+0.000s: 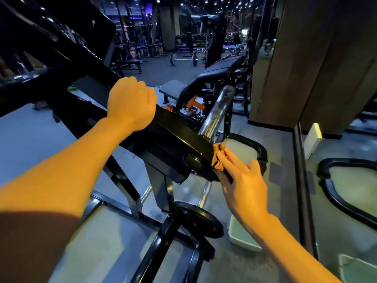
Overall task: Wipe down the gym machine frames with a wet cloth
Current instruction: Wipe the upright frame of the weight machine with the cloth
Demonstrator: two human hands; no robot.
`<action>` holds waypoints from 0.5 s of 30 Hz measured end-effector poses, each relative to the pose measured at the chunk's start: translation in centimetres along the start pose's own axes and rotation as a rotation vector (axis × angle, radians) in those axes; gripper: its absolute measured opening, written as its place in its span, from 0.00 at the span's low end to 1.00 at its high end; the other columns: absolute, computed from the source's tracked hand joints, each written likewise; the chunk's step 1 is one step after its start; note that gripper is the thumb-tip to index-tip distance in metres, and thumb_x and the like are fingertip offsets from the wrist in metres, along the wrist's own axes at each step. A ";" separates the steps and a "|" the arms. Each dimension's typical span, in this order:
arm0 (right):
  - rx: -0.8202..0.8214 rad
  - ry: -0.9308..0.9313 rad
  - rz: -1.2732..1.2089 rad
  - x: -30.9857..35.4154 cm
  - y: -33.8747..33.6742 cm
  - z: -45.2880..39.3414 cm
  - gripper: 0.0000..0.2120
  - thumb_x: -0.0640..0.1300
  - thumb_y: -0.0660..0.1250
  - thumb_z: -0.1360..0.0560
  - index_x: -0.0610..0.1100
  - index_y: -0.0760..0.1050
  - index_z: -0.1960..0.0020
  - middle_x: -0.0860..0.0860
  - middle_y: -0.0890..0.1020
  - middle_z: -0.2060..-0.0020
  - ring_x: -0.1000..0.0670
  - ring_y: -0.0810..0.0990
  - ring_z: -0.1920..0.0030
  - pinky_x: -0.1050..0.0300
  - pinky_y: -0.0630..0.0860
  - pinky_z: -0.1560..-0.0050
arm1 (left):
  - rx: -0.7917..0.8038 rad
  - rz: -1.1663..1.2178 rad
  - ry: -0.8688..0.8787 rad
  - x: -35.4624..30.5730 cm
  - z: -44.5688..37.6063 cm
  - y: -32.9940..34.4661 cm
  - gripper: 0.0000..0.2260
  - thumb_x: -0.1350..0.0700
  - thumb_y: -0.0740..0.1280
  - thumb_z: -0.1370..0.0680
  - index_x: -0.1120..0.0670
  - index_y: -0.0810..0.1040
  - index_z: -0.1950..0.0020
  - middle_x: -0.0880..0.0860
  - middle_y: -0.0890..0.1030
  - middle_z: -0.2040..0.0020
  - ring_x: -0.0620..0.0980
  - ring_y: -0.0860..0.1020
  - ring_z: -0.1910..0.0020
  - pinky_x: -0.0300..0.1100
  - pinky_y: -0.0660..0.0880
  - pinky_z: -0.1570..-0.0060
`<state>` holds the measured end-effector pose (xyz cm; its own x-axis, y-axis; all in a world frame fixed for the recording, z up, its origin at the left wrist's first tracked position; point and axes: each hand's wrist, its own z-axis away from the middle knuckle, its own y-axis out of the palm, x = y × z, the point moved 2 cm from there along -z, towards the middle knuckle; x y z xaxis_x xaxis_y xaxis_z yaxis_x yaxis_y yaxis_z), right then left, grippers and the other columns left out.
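Note:
A black machine arm (179, 135) slants from upper left down to the middle, ending in a rounded end with a chrome weight peg (216, 115) sticking up from it. My left hand (130, 103) grips the top of this arm, fingers curled over its far edge. My right hand (242, 178) presses a crumpled orange cloth (219, 157) against the arm's rounded end, fingers fairly straight over the cloth. A black knob (192, 161) sits on the arm's side, just left of the cloth.
A pale basin of water (242, 233) stands on the floor below my right arm. A black weight plate (200, 219) hangs low on the machine's base frame (155, 248). A mirror wall (336, 139) is on the right; benches and a barbell (183, 59) stand beyond.

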<state>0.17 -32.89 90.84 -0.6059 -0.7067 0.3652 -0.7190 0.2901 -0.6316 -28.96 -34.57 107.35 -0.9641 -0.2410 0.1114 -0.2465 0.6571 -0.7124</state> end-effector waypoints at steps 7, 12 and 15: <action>-0.001 -0.103 -0.085 3.6 0.6 -3.8 0.27 0.47 0.73 0.20 0.58 0.70 0.23 0.65 0.70 0.26 0.47 0.67 0.56 0.62 0.65 0.70 | 0.069 -0.058 -0.005 -1.1 0.4 -1.0 0.22 0.56 0.52 0.14 0.55 0.60 0.68 0.55 0.64 0.72 0.54 0.60 0.71 0.60 0.73 0.51; 0.098 0.003 -0.032 -2.2 -1.4 0.2 0.24 0.49 0.71 0.19 0.60 0.72 0.25 0.60 0.82 0.36 0.48 0.68 0.60 0.63 0.61 0.69 | -0.163 0.183 -0.337 -3.3 4.8 -1.1 0.15 0.53 0.57 0.14 0.57 0.79 0.37 0.58 0.75 0.33 0.60 0.69 0.30 0.56 0.61 0.25; 0.170 0.299 -0.490 -2.2 -3.8 -0.6 0.11 0.48 0.66 0.16 0.55 0.81 0.36 0.55 0.86 0.60 0.51 0.79 0.64 0.62 0.69 0.64 | -0.192 0.498 -0.482 -7.0 9.0 -1.7 0.06 0.55 0.63 0.19 0.52 0.77 0.44 0.51 0.75 0.43 0.54 0.71 0.41 0.51 0.72 0.44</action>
<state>4.04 -32.05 92.85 -0.3048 -0.5127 0.8027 -0.8893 -0.1486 -0.4326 -20.92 -40.50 101.55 -0.8271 -0.1390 -0.5447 0.1555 0.8746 -0.4593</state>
